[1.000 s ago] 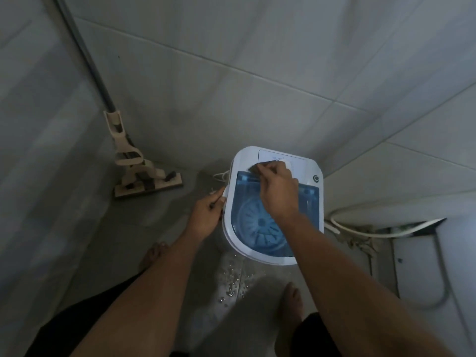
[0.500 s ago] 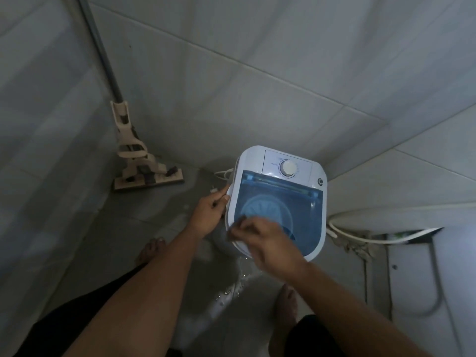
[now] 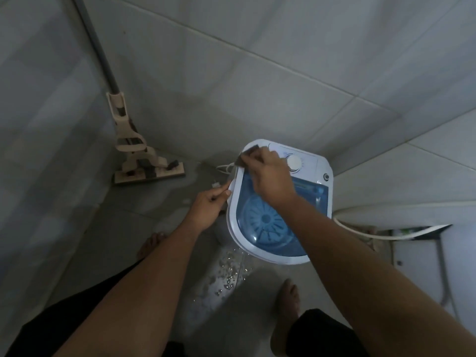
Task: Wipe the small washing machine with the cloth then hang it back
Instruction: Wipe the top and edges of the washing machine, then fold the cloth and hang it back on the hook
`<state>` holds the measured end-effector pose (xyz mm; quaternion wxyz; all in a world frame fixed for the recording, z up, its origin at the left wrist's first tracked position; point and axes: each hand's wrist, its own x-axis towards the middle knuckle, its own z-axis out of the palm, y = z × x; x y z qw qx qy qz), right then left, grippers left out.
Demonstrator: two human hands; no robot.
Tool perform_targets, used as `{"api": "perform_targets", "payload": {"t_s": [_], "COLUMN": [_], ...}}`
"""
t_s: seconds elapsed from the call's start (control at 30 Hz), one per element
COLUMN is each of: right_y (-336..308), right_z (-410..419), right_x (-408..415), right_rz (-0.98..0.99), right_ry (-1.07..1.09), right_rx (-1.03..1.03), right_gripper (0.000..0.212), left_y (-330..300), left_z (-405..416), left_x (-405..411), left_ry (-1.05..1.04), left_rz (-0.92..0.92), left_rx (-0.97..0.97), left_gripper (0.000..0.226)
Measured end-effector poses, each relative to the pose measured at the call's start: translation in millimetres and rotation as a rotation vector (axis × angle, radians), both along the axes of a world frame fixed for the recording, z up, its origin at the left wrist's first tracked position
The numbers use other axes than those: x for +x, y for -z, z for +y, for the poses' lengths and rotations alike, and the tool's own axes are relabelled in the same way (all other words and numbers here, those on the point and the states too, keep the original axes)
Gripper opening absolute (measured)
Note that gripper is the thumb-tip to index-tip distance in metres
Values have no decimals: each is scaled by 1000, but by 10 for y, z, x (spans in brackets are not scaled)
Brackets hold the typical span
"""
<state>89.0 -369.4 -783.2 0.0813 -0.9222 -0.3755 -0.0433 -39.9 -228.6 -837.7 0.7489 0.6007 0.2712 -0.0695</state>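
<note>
Mop (image 3: 144, 161) left of washing machine (image 3: 279, 202)

The small washing machine (image 3: 279, 202) has a white body and a see-through blue lid, with a blue ribbed wheel pattern under it. Its dial (image 3: 294, 163) is white. The cloth (image 3: 247, 156) is dark grey-brown. The mop (image 3: 144, 161) is beige. The wall tiles (image 3: 257, 73) are pale grey.
</note>
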Motion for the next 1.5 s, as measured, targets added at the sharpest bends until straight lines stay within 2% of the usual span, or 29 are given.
{"api": "perform_targets", "payload": {"t_s": [0.1,0.23,0.33,0.4,0.53,0.6,0.67,0.73,0.8,0.87,0.9,1.0,1.1,1.2,1.27,1.33,1.43,1.5], "right_y": [88,135,204,296,350,227,89,-59,-356,-738,-945,-1438,-1882,-2327,-2537,-2739,-3138,-3410], "right_z": [-230,-468,-520,-606,-942,-1048,-1087,-1082,-1061,-1021,-991,-869,-726,-625,-627,-647,-636,-621], "right_x": [-490,-1029,-1410,-1749,-2403,-2541,-2532,-2439,-2304,-2161,-2090,-1911,-1906,-1922,-1902,-1854,-1833,-1822], "right_rz": [59,6,-86,-84,113,281,438,621,733,726,726,690,661,598,564,526,562,591], "right_ry": [-61,-116,-404,-524,-491,-365,-151,64,240,349,385,397,351,319,302,316,287,268], "right_rx": [29,-2,-132,-219,-245,-252,-162,20,330,585,666,803,909,990,1033,1069,1092,1044], "right_gripper": [45,42,35,21,16,31,39,39,36,39,36,26,26,28,27,38,54,53], "left_y": [-19,-64,-55,-49,-78,-179,-357,-588,-862,-1214,-1426,-2111,-2657,-3060,-3322,-3577,-3892,-4082], "left_z": [-13,-15,-13,-14,3,25,57,86,89,48,7,-168,-320,-419,-428,-404,-324,-259], "left_x": [13,36,58,55,52,39,-8,-137,-310,-473,-538,-717,-840,-871,-896,-935,-985,-1023], "left_ry": [-19,-12,-14,-23,6,68,136,105,58,73,90,211,330,232,180,170,153,157], "left_rz": [22,26,35,44,75,84,106,164,194,195,199,149,21,-135,-206,-262,-371,-467], "left_rx": [-53,-59,-63,-85,-27,68,246,377,404,392,327,75,47,45,78,156,288,395], "left_gripper": [36,38,38,37,36,37,40,40,30,22,23,39,40,31,28,29,35,39]}}
